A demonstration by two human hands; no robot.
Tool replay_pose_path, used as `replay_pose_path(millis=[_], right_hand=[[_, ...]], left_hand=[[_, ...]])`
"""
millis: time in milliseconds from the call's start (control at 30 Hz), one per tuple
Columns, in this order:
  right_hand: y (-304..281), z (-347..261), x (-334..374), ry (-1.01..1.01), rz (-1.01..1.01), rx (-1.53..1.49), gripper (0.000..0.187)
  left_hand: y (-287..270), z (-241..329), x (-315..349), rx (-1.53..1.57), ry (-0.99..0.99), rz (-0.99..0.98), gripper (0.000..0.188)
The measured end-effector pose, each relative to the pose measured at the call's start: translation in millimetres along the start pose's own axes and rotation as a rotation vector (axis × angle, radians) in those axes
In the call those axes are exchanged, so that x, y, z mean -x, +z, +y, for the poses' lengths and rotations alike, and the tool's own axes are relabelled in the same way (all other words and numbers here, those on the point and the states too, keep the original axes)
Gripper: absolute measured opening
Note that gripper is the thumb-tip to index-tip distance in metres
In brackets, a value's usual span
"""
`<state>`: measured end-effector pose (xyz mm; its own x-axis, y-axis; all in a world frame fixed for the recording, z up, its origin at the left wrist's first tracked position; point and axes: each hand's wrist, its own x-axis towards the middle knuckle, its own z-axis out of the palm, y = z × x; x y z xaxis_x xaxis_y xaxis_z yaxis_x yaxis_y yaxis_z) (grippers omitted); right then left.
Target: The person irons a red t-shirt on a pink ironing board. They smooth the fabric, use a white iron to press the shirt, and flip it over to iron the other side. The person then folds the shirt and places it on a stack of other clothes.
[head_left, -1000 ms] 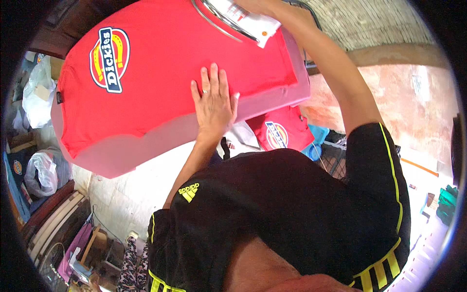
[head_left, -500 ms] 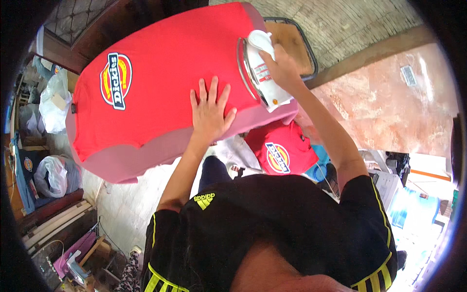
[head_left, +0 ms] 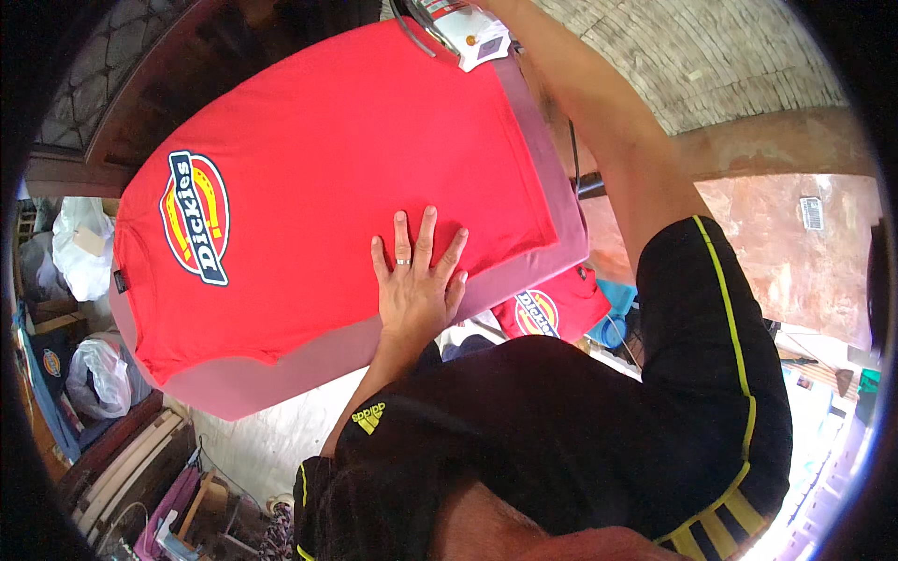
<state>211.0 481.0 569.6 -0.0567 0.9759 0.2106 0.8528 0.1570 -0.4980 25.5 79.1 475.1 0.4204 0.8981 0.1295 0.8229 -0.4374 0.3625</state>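
A red T-shirt (head_left: pixel 374 159) with a printed logo lies spread over the mauve padded ironing board (head_left: pixel 253 379). My left hand (head_left: pixel 416 290), a ring on one finger, rests flat on the shirt near its close edge, fingers spread. At the far right corner of the shirt is a white clothes iron (head_left: pixel 468 33) with a metal rim, cut off by the top of the view. My right arm reaches out to it; only the edge of my right hand (head_left: pixel 498 7) shows at the iron, and its fingers are out of sight.
Below the board's right end lies another red T-shirt (head_left: pixel 543 309) with the same logo, beside a blue plastic item (head_left: pixel 613 313). White plastic bags (head_left: pixel 84 243) and boxes crowd the left side. A pinkish stone-like surface (head_left: pixel 758 224) borders the right.
The iron has moved away from me to the board's far right edge, with my right arm stretched after it. My left hand stays flat on the shirt, and the view has shifted.
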Motion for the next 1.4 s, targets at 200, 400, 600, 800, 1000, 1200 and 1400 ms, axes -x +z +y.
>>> replay_pose_path(millis=[200,400,600,800,1000,1200,1400], right_hand=[[-27.5,6.4,106.8,-0.114,-0.024,-0.005,0.044],[-56.9,34.8,256.5,-0.246,0.072,0.082,0.041],[-63.5,43.6,350.7,-0.416,0.045,-0.116,0.034],[-54.8,6.1,257.7,-0.12,-0.027,-0.044,0.05],[-21.8,-27.4,251.3,-0.203,-0.251,-0.169,0.047],[26.3,-114.4,226.4,-0.372,-0.335,-0.246,0.047],[86.4,-177.8,127.0,-0.325,-0.223,-0.213,0.067]], left_hand=[[2.0,-3.0,-2.3,-0.066,0.027,0.075,0.062],[7.2,-0.2,-0.2,-0.146,0.017,0.125,0.068],[16.9,9.9,13.2,-0.232,-0.053,0.176,0.065],[22.3,21.1,15.7,-0.247,-0.071,0.186,0.062],[34.1,26.9,28.5,-0.185,-0.275,0.302,0.068],[31.6,32.8,51.2,-0.156,-0.294,0.305,0.069],[-12.8,-20.4,60.8,-0.163,-0.45,0.31,0.058]])
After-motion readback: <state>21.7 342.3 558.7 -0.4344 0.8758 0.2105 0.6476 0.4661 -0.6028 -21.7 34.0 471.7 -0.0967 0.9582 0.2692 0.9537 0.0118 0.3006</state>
